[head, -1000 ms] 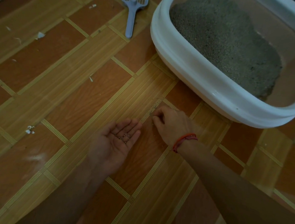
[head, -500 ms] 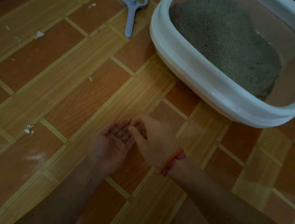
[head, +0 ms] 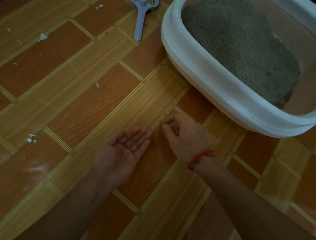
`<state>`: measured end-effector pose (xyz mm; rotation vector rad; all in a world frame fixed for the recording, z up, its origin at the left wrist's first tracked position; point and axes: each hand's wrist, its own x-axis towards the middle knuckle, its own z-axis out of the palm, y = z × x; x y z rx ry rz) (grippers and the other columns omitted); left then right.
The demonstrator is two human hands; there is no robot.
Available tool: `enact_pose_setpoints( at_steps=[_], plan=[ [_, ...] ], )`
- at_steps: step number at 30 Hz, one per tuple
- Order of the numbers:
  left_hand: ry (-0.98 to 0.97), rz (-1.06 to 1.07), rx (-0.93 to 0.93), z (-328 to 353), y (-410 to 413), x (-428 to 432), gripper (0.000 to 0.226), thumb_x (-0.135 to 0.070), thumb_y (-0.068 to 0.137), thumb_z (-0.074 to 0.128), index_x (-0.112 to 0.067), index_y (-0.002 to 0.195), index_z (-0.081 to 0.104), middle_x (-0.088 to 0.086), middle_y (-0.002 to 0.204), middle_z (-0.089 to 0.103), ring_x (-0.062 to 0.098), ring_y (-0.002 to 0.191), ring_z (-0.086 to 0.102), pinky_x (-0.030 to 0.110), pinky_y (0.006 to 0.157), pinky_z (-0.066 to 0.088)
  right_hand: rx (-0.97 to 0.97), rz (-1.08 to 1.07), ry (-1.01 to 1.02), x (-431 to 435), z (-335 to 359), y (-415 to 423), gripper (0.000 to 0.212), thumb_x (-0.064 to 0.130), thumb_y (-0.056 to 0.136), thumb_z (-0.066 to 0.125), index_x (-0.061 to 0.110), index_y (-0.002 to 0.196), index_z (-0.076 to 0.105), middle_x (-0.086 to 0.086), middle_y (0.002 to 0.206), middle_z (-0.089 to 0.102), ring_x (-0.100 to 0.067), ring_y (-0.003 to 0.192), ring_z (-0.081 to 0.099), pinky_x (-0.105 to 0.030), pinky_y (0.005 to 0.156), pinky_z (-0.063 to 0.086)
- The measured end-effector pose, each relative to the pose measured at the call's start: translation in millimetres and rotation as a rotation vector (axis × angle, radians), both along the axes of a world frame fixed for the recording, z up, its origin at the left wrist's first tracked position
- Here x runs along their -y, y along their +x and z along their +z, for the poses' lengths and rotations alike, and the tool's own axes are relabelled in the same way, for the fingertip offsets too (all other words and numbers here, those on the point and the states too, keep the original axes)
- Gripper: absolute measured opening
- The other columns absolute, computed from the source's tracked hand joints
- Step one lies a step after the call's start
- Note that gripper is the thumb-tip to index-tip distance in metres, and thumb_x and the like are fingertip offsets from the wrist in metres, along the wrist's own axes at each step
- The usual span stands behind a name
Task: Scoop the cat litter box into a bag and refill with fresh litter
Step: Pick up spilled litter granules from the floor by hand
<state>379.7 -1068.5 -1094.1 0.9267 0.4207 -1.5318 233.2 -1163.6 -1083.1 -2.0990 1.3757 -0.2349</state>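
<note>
A white litter box (head: 199,66) stands on the floor at the upper right, with grey litter (head: 240,43) heaped in its left part. A blue-grey slotted scoop (head: 142,7) lies on the floor left of the box, handle toward me. My left hand (head: 122,155) is cupped palm up just above the floor, with a few litter grains (head: 130,146) resting on its fingers. My right hand (head: 184,135), with a red string on the wrist, hovers over the floor just right of it, thumb and fingers pinched close together. Whether it pinches a grain cannot be seen.
The floor (head: 79,98) is brown and tan wood-pattern tile. Small white scraps (head: 42,37) lie scattered at the left, another cluster of scraps (head: 31,138) sits nearer me, and a pale dusty smear (head: 36,169) marks the tile. A wall edge shows at the top left corner.
My right hand picked at the floor, went over my left palm, and has now moved back right to the floor. My left hand stayed cupped in place.
</note>
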Motion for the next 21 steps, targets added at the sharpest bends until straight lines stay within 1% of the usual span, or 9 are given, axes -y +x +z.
enact_pose_setpoints(
  at_steps=[2, 4, 7, 10, 13, 17, 21],
  plan=[
    [0.008, 0.007, -0.004, 2.5, -0.6, 0.4, 0.051, -0.023, 0.101, 0.040, 0.004, 0.077, 0.076, 0.019, 0.100, 0.074, 0.031, 0.097, 0.073, 0.043, 0.083, 0.059, -0.039, -0.034, 0.007, 12.6, -6.7, -6.4, 0.006, 0.029, 0.094, 0.055, 0.031, 0.094, 0.061, 0.020, 0.069, 0.052, -0.008, 0.076, 0.058, -0.035, 0.072, 0.053],
    [0.014, 0.009, -0.014, 2.9, -0.2, 0.4, 0.051, -0.023, 0.101, 0.040, 0.004, 0.079, 0.076, 0.020, 0.102, 0.073, 0.031, 0.098, 0.073, 0.043, 0.082, 0.059, -0.057, -0.048, 0.007, 20.2, -10.2, -8.5, 0.008, 0.027, 0.095, 0.054, 0.033, 0.092, 0.059, 0.017, 0.076, 0.057, -0.011, 0.080, 0.062, -0.037, 0.074, 0.055],
    [0.015, 0.007, -0.014, 3.7, 0.0, 0.3, 0.052, -0.023, 0.102, 0.039, 0.004, 0.078, 0.077, 0.020, 0.103, 0.073, 0.032, 0.099, 0.072, 0.043, 0.081, 0.060, -0.062, -0.045, 0.005, 25.6, -14.0, -7.1, 0.010, 0.026, 0.095, 0.054, 0.032, 0.094, 0.062, 0.015, 0.078, 0.059, -0.009, 0.079, 0.062, -0.036, 0.073, 0.056],
    [0.022, 0.009, 0.010, 4.9, -0.4, 0.0, 0.052, -0.022, 0.102, 0.039, 0.004, 0.077, 0.076, 0.020, 0.103, 0.073, 0.032, 0.098, 0.073, 0.044, 0.084, 0.058, -0.046, -0.019, 0.015, 26.6, -17.5, -4.8, 0.011, 0.024, 0.094, 0.055, 0.030, 0.095, 0.063, 0.017, 0.075, 0.058, -0.009, 0.075, 0.060, -0.035, 0.071, 0.056],
    [0.019, 0.013, 0.004, 3.9, 0.1, 0.0, 0.053, -0.023, 0.102, 0.038, 0.004, 0.076, 0.076, 0.020, 0.102, 0.074, 0.032, 0.097, 0.073, 0.045, 0.084, 0.058, -0.054, -0.003, 0.005, 25.8, -18.9, -2.0, 0.009, 0.025, 0.093, 0.057, 0.027, 0.097, 0.064, 0.013, 0.078, 0.059, -0.013, 0.081, 0.062, -0.035, 0.074, 0.055],
    [0.016, 0.014, -0.006, 1.4, 0.2, -0.5, 0.052, -0.023, 0.102, 0.039, 0.004, 0.078, 0.076, 0.020, 0.103, 0.073, 0.031, 0.099, 0.072, 0.045, 0.084, 0.058, -0.084, 0.020, -0.007, 28.1, -18.0, 0.6, 0.008, 0.026, 0.093, 0.056, 0.029, 0.095, 0.064, 0.015, 0.077, 0.057, -0.012, 0.079, 0.060, -0.032, 0.071, 0.053],
    [0.017, 0.013, -0.002, 0.1, -0.1, -0.5, 0.052, -0.024, 0.102, 0.039, 0.004, 0.078, 0.076, 0.020, 0.103, 0.073, 0.031, 0.098, 0.073, 0.044, 0.084, 0.058, -0.123, 0.032, 0.008, 30.5, -18.0, 3.5, 0.011, 0.027, 0.095, 0.052, 0.029, 0.093, 0.062, 0.012, 0.075, 0.059, -0.013, 0.075, 0.060, -0.035, 0.067, 0.053]
  ],
)
